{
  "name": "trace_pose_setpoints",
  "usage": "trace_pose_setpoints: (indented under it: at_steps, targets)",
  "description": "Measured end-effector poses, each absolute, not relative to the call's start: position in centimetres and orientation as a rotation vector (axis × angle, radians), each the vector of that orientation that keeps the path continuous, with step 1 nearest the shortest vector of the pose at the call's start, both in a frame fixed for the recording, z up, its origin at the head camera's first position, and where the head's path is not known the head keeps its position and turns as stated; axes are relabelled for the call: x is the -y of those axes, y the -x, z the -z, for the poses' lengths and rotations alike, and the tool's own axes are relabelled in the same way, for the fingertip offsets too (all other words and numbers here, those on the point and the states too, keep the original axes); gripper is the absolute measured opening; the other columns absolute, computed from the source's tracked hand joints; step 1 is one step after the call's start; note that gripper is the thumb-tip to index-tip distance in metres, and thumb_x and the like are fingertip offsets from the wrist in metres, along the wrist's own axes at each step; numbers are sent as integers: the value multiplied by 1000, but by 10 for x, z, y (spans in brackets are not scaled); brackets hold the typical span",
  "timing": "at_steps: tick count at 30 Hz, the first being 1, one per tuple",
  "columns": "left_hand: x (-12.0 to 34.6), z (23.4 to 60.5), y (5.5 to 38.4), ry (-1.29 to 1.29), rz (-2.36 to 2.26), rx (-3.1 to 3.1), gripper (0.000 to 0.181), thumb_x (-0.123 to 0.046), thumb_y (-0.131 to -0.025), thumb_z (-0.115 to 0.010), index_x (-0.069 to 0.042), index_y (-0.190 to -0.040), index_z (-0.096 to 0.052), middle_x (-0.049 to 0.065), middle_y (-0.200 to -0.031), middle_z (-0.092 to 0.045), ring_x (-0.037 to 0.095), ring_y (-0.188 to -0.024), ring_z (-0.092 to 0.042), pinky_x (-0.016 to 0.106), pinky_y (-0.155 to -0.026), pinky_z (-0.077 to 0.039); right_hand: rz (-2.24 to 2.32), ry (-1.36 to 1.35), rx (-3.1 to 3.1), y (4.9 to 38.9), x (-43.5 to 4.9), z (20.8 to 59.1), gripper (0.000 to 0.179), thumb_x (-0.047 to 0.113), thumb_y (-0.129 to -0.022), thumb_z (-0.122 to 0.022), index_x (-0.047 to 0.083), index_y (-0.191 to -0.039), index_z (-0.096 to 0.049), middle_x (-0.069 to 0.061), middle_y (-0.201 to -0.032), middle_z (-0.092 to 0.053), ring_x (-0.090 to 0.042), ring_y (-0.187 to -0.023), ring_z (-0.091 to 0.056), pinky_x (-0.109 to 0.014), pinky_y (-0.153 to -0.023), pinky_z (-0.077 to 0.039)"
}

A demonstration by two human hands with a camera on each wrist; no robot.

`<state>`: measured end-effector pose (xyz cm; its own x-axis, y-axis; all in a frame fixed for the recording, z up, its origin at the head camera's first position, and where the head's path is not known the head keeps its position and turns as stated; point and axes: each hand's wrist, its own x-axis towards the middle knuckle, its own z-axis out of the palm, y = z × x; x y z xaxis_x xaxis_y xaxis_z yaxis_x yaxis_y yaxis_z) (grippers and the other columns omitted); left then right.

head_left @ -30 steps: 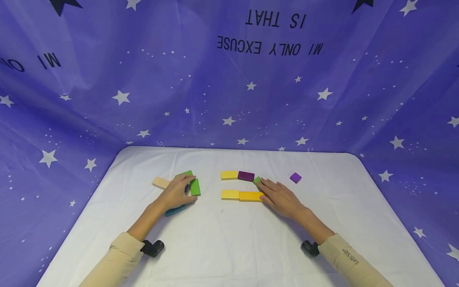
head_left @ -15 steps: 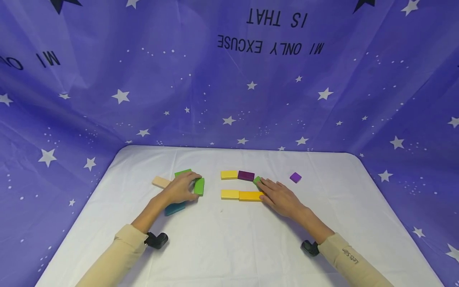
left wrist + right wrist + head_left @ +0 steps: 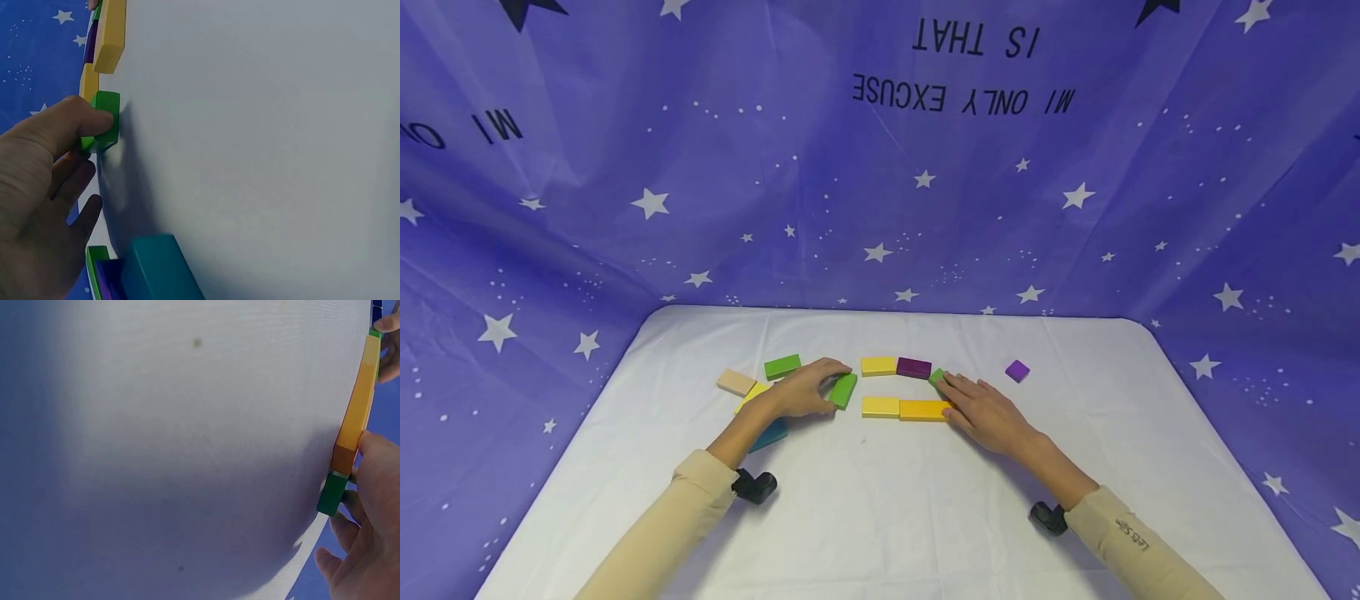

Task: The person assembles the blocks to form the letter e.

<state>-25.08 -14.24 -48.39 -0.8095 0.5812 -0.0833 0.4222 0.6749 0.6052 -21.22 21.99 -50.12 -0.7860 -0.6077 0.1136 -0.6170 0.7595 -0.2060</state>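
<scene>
In the head view, my left hand [image 3: 805, 390] pinches a green block [image 3: 843, 391] by its two ends, just left of two rows of blocks. The left wrist view shows the thumb on this green block [image 3: 107, 119]. My right hand [image 3: 988, 414] rests at the rows' right end, its fingertips on another green block [image 3: 937, 377] and the thumb at the end of an orange block [image 3: 923, 411]. A yellow block [image 3: 881, 407] adjoins the orange one. The far row has a yellow block [image 3: 878, 367] and a dark purple block [image 3: 914, 367]. My right hand hides part of the row ends.
Around the left forearm lie a green block [image 3: 782, 367], a beige block [image 3: 736, 382], a yellow block [image 3: 751, 397] and a teal block [image 3: 769, 435], partly covered. A small purple block [image 3: 1018, 371] sits at the right. A starry purple cloth [image 3: 880, 208] hangs behind the white table [image 3: 880, 517].
My left hand has moved right with the green block, away from the other loose blocks and close to the rows. The block now slants. My right hand has stayed in place.
</scene>
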Motion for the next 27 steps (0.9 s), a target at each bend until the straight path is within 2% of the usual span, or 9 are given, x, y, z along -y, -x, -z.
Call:
trace_pose_setpoints:
  at_steps: [27]
  targets:
    - [135,480,264,-781,-793,-2567,71,-4,-84,-73,-2,-149,-44,18,-152,-40,36,-140,-36,50,-113,-31,-358,-1001,2920,213,-221,504,56,33,-103,-55,9,-152,-42,-11,-156,-39,-32,-141,-37,-56,-112,-31]
